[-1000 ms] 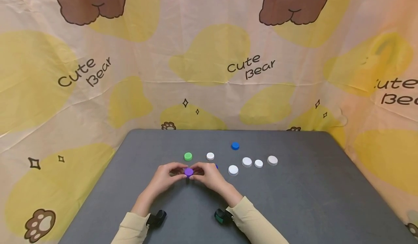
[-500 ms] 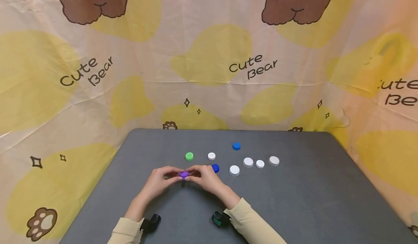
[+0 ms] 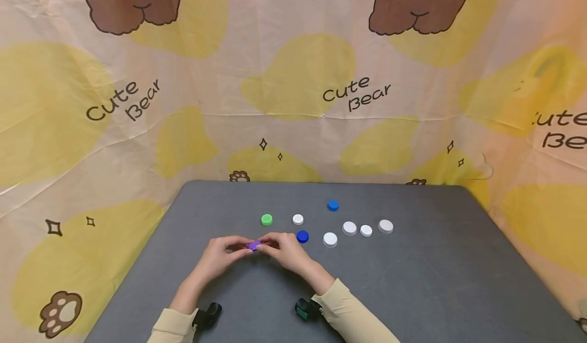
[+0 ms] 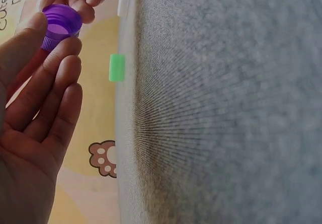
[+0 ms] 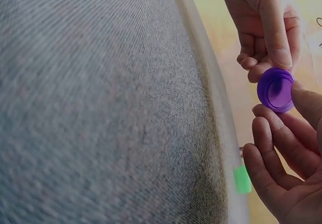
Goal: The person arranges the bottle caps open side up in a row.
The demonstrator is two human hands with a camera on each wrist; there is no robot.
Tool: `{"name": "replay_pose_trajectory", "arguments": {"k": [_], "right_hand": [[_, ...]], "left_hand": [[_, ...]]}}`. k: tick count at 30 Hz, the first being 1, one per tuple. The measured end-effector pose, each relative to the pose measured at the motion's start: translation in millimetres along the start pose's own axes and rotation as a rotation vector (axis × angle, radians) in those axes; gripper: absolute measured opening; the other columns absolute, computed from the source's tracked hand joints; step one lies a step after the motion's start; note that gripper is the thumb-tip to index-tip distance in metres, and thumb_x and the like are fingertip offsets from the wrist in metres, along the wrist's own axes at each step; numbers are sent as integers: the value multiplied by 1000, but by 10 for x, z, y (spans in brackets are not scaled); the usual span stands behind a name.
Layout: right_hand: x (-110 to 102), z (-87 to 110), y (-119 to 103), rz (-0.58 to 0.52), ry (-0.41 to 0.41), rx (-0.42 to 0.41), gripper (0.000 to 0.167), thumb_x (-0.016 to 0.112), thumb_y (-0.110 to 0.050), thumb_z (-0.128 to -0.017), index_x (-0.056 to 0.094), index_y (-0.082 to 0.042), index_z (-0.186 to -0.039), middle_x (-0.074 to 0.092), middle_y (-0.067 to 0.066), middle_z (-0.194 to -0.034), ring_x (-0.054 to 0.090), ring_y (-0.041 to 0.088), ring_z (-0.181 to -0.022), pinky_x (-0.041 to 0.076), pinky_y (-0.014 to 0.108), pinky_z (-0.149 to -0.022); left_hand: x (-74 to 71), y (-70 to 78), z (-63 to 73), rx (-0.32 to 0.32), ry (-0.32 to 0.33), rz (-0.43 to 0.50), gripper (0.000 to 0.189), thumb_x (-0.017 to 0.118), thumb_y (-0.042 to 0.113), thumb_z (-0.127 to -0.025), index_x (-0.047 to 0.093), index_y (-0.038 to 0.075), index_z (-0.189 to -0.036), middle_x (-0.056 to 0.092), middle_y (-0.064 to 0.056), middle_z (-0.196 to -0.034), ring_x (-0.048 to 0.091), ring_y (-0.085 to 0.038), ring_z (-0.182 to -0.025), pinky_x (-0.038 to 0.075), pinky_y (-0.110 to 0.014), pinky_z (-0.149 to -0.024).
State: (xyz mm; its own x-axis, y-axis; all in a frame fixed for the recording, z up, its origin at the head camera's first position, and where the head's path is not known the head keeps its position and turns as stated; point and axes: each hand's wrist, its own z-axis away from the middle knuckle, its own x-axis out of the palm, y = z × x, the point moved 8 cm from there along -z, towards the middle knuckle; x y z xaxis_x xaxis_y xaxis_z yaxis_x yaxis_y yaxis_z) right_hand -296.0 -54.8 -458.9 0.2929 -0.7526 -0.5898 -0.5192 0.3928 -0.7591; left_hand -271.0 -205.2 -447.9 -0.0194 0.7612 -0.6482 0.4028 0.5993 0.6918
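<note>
A purple screw cap (image 3: 254, 245) is held above the table between both hands in the head view. My left hand (image 3: 219, 256) pinches its left side with thumb and fingers, while my right hand (image 3: 290, 252) pinches the right side. The hollow, ridged inside of the purple cap (image 4: 61, 26) shows in the left wrist view, tipped sideways. From the right wrist, the same purple cap (image 5: 274, 92) appears between the fingertips of both hands. Just right of the right hand, a dark blue cap (image 3: 302, 236) lies on the table.
Behind the hands lie a green cap (image 3: 267, 219) and a small white cap (image 3: 298, 219). A lighter blue cap (image 3: 332, 205) sits farther back. Several white caps (image 3: 349, 228) are spread to the right. The grey table (image 3: 435, 282) ends at a printed cloth backdrop (image 3: 293, 78).
Both hands have drifted left and slightly nearer, carrying the purple cap. The cap has tipped from showing its round top. The dark blue cap, mostly hidden earlier, is now in full view.
</note>
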Motion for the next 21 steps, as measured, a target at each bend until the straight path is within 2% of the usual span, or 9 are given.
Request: {"name": "replay_pose_trajectory", "arguments": {"k": [8,15,21], "right_hand": [[35,6,-7,-1,-8,21,25,63,-35,-91,72,-14,-101,71,-6,-86,55,-1,-68,47,15,-62],[62,3,-15,-14,2,21,25,61,-37,-92,72,-15,-93,66,-8,-73,52,-2,-62,45,16,-57],[79,10,-14,-21,20,69,27,59,-40,-92,72,-16,-87,66,-8,-69,52,-3,-59,43,17,-54]], "left_hand": [[-31,20,43,20,-6,8,17,75,29,-80,74,24,-96,72,10,-90,66,-2,-79,53,-23,-71],[-48,51,67,47,7,30,17,76,27,-79,74,23,-95,72,10,-88,66,-1,-77,52,-23,-69],[-51,59,93,43,16,36,25,77,23,-78,73,21,-103,73,10,-85,65,-1,-74,51,-23,-66]]}}
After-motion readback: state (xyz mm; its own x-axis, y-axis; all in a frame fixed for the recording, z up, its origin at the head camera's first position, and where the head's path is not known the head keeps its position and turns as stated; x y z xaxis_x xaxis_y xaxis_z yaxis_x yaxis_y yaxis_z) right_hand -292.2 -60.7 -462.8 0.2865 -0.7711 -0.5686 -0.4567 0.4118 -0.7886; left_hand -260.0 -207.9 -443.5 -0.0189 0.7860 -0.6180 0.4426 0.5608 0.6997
